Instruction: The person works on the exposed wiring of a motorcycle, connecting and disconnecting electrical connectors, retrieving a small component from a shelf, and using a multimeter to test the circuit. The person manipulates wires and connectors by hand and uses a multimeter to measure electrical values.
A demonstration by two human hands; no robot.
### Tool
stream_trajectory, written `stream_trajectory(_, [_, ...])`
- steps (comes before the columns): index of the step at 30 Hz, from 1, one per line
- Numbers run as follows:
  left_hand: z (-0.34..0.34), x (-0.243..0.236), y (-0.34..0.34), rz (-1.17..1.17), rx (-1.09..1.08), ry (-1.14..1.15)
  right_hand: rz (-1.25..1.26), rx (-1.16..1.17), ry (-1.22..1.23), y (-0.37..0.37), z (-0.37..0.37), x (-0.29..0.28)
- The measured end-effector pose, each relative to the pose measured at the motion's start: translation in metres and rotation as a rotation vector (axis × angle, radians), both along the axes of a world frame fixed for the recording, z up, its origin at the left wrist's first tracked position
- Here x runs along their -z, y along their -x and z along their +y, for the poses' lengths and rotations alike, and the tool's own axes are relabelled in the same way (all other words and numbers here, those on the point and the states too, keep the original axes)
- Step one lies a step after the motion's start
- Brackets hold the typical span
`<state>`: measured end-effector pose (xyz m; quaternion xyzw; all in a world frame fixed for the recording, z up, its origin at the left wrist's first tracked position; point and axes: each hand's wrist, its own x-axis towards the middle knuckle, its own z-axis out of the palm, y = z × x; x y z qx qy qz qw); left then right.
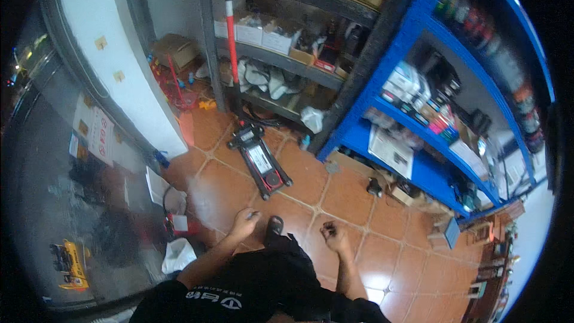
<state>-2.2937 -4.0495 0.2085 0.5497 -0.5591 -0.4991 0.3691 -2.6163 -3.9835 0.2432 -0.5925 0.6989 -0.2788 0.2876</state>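
My left hand (pixel 244 224), low in the middle of the head view, is closed around a small grey object (pixel 252 215) too small to identify. My right hand (pixel 333 238), off to the right, has its fingers curled round something dark that I cannot make out. Beyond both hands a floor jack (pixel 258 161) lies on the tiles, its red-and-black handle (pixel 232 48) standing upright before the dark shelving. My sandalled foot (pixel 275 225) shows between the hands, just below the jack.
Dark shelving (pixel 287 60) holds boxes and bags; a blue rack (pixel 412 167) on the right carries assorted goods. A glass door (pixel 101 203) spans the left, beside a white pillar (pixel 110 54). A white bag (pixel 178 256) and cardboard (pixel 403 197) sit on the tiled floor (pixel 344 194).
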Motion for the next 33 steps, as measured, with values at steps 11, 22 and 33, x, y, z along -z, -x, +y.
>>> stream_trajectory(11, [-0.182, 0.041, -0.152, 0.090, -0.941, -0.255, 0.134, -0.472, 0.397, -0.075, -0.511, -0.108])
stream_trajectory(22, [-0.483, -0.001, -0.156, -0.073, -0.364, -0.149, 0.211, -0.066, 0.551, 0.035, -0.851, -0.109])
stream_trajectory(33, [-0.528, 0.010, -0.008, 0.166, -0.822, -0.315, 0.222, -0.008, 0.177, 0.065, -1.124, -0.058])
